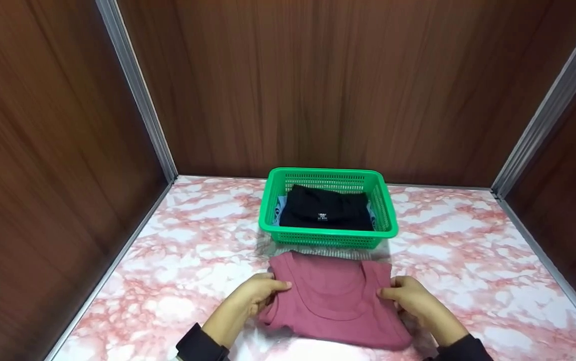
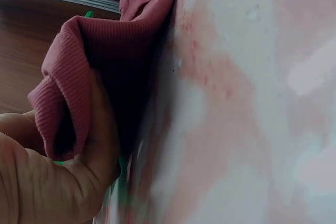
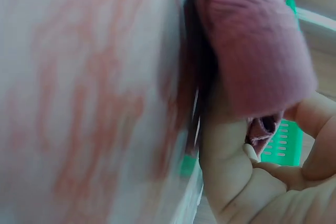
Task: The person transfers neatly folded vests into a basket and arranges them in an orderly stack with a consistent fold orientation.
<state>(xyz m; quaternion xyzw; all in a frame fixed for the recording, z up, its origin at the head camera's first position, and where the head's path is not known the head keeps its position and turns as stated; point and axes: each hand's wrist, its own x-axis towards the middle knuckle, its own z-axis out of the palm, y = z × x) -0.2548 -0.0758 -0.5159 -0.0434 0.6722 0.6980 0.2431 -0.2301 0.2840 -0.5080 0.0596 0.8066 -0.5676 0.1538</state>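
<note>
A folded dusty-pink ribbed top (image 1: 333,306) with a scooped neckline is held between both hands, in front of the basket. My left hand (image 1: 255,298) pinches its left side, thumb on top and the other fingers beneath. On the right side, my right hand (image 1: 410,298) grips the cloth the same way. In the left wrist view the folded edge of the pink top (image 2: 65,93) lies between thumb and fingers, raised off the tabletop on that side. The right wrist view shows a thick fold of the top (image 3: 262,51) over the fingers.
Behind the top stands a green plastic basket (image 1: 330,232) with slotted walls. Inside it lie a folded black garment (image 1: 325,205) and a blue patterned cloth (image 1: 280,206) beneath. The marbled pink-and-white table (image 1: 182,265) meets wood-grain panels (image 1: 318,90) with metal edging on three sides.
</note>
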